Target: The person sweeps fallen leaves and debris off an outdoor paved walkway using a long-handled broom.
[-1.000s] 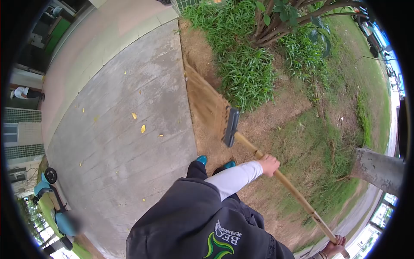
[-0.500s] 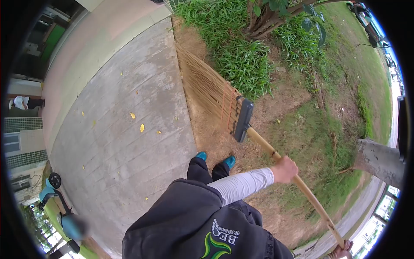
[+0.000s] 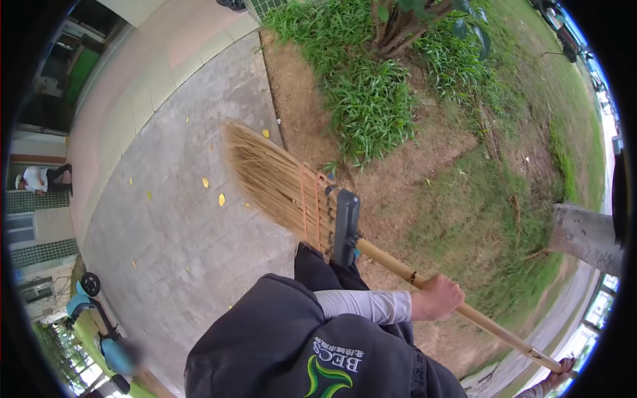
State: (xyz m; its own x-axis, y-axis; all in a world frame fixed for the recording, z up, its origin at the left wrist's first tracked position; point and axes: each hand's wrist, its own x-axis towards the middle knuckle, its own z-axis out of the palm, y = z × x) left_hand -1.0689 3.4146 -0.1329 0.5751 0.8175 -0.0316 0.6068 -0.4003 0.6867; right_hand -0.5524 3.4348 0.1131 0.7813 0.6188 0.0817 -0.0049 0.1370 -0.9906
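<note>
A broom [image 3: 391, 262] with long straw bristles [image 3: 265, 172] slants across the view from upper left to lower right. Orange cord binds the bristles, and a dark grey clamp [image 3: 346, 227] joins them to the wooden pole. My left hand [image 3: 440, 298] is closed around the middle of the pole, its arm in a light grey sleeve. Near the pole's far end, at the lower right, my right hand [image 3: 563, 373] is wrapped round it. The bristle tips spread over the concrete paving, slightly blurred. Yellow leaves [image 3: 221, 199] lie on the paving left of the bristles.
Bare soil and leafy plants [image 3: 371, 106] border the concrete [image 3: 159, 219] on the right. A tree trunk [image 3: 587, 239] stands at the far right. A blue scooter [image 3: 113, 351] is parked at the lower left. Another person [image 3: 43, 179] is by the building.
The broom head has swung left and towards me, from the soil edge onto the concrete. Both my hands stay on the pole; the right hand has shifted right and slightly up.
</note>
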